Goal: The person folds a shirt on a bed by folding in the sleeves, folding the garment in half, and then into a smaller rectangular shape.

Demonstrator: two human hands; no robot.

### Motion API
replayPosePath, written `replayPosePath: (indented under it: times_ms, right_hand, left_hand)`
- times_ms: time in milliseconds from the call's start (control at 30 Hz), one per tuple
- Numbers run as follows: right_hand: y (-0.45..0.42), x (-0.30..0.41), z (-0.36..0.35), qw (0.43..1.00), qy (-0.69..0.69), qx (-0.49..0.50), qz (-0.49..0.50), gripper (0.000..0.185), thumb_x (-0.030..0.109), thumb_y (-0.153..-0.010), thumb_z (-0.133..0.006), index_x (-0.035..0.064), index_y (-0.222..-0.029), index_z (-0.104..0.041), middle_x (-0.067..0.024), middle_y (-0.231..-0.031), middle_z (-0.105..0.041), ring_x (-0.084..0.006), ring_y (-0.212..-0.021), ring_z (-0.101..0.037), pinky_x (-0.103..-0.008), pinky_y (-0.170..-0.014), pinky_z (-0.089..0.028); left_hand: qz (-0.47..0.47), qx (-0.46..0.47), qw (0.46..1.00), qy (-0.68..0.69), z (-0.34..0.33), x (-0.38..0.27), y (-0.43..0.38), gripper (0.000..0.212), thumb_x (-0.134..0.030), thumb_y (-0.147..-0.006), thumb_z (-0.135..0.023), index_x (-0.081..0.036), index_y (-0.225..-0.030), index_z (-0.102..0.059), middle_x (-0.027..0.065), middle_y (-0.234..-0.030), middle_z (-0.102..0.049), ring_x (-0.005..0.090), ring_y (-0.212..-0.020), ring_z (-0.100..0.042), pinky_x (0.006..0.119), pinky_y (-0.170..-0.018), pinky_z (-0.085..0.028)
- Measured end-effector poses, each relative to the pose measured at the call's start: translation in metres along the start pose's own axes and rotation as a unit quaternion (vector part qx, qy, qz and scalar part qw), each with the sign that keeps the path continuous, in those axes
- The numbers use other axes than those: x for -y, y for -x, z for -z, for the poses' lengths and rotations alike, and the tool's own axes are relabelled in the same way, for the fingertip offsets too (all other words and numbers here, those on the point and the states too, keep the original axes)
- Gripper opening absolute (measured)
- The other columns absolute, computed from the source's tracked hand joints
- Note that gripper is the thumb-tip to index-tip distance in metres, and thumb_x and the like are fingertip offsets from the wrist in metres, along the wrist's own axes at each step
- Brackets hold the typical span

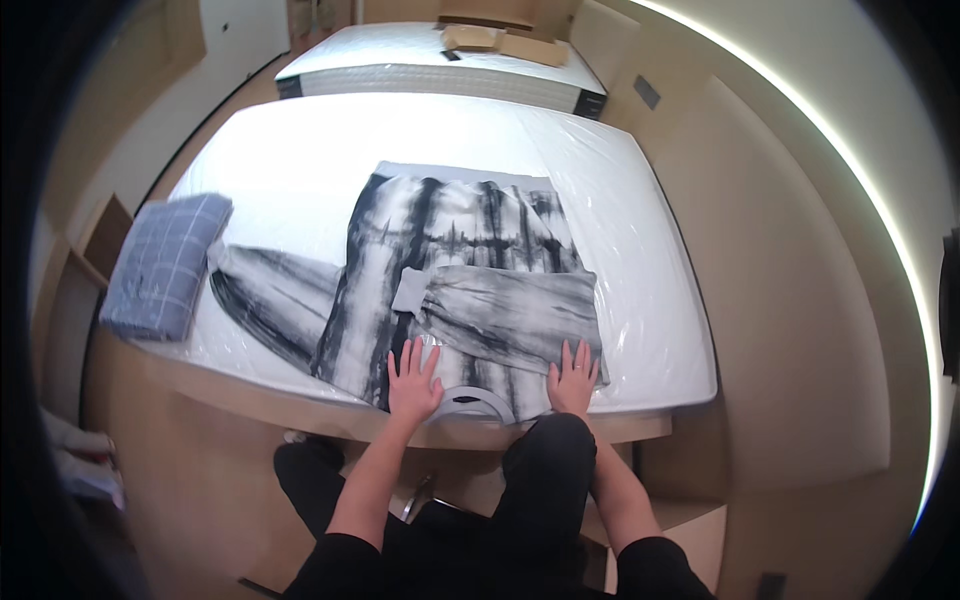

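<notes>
A black, grey and white tie-dye long-sleeved top (457,225) lies spread on a plastic-covered mattress (660,330), its grey collar near me and its hem away. The right-hand sleeve is folded across the body, its pale cuff near the middle; the other sleeve stretches out to the left. My left hand (414,382) rests flat on the fabric left of the collar, fingers apart. On the shoulder right of the collar lies my right hand (574,379), fingers spread, a ring on one finger. Neither hand grips anything.
A folded grey checked cloth (169,266) lies at the mattress's left edge, by the outstretched cuff. Beyond stands a second wrapped mattress (375,49) with an opened cardboard box (532,49) on it. A padded panel (795,285) lines the right wall. Light fabric (82,457) shows at lower left.
</notes>
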State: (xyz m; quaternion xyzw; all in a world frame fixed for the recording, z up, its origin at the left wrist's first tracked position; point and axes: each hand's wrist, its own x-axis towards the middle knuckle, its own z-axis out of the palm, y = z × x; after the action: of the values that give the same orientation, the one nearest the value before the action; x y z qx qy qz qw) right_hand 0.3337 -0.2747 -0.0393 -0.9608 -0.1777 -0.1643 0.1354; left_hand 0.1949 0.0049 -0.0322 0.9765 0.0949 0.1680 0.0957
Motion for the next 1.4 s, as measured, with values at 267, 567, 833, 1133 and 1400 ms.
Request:
replayPosePath:
  times_ms: [267, 567, 833, 1133, 1400]
  right_hand:
    - [0.0, -0.005, 0.013, 0.998, -0.042, -0.042, -0.021, 0.056, 0.031, -0.081, -0.055, 0.01, -0.132, -0.047, -0.017, -0.143, -0.034, -0.0292, -0.135, -0.028, -0.05, -0.109, -0.02]
    - [0.002, -0.01, -0.002, 0.99, -0.108, -0.072, -0.051, 0.057, 0.031, -0.08, -0.057, 0.0091, -0.131, -0.047, -0.0157, -0.142, -0.036, -0.03, -0.133, -0.031, -0.0496, -0.109, -0.021]
    - [0.012, -0.061, 0.025, 0.983, -0.17, 0.011, -0.062, 0.061, 0.025, -0.072, -0.061, 0.0121, -0.13, -0.048, -0.0147, -0.141, -0.039, -0.0297, -0.133, -0.031, -0.0493, -0.109, -0.02]
    - [-0.002, -0.1, 0.042, 0.996, -0.079, -0.026, 0.035, 0.041, 0.0, -0.073, -0.049, 0.0069, -0.111, -0.061, -0.0137, -0.121, -0.058, -0.0345, -0.112, -0.053, -0.0417, -0.093, -0.043]
    - [0.025, -0.105, 0.036, 1.0, -0.008, 0.03, -0.001, 0.038, 0.005, -0.078, -0.05, 0.0096, -0.115, -0.06, -0.0089, -0.127, -0.054, -0.0279, -0.121, -0.047, -0.0444, -0.099, -0.036]
  left_hand:
    - [0.178, -0.05, 0.95, 0.253, -0.023, 0.02, -0.053, 0.044, -0.031, -0.082, -0.06, -0.009, -0.12, -0.052, 0.0084, -0.117, -0.054, 0.0206, -0.11, -0.048, 0.044, -0.092, -0.036]
    - [0.447, 0.014, 0.57, 0.689, -0.018, 0.03, -0.123, 0.03, -0.021, -0.081, -0.068, -0.005, -0.102, -0.054, 0.0066, -0.09, -0.06, 0.019, -0.071, -0.059, 0.032, -0.056, -0.046]
    - [0.371, -0.029, 0.593, 0.714, 0.002, 0.002, -0.094, 0.034, -0.013, -0.077, -0.068, -0.002, -0.105, -0.052, 0.0086, -0.096, -0.06, 0.0213, -0.08, -0.061, 0.036, -0.06, -0.05]
    - [0.397, 0.011, 0.574, 0.716, -0.007, 0.04, -0.089, 0.038, -0.016, -0.082, -0.067, -0.006, -0.114, -0.049, 0.0088, -0.106, -0.058, 0.0257, -0.096, -0.059, 0.045, -0.076, -0.05]
    - [0.417, -0.03, 0.656, 0.628, -0.03, 0.059, -0.077, 0.04, -0.004, -0.078, -0.067, 0.001, -0.114, -0.05, 0.0122, -0.1, -0.06, 0.026, -0.087, -0.062, 0.039, -0.062, -0.058]
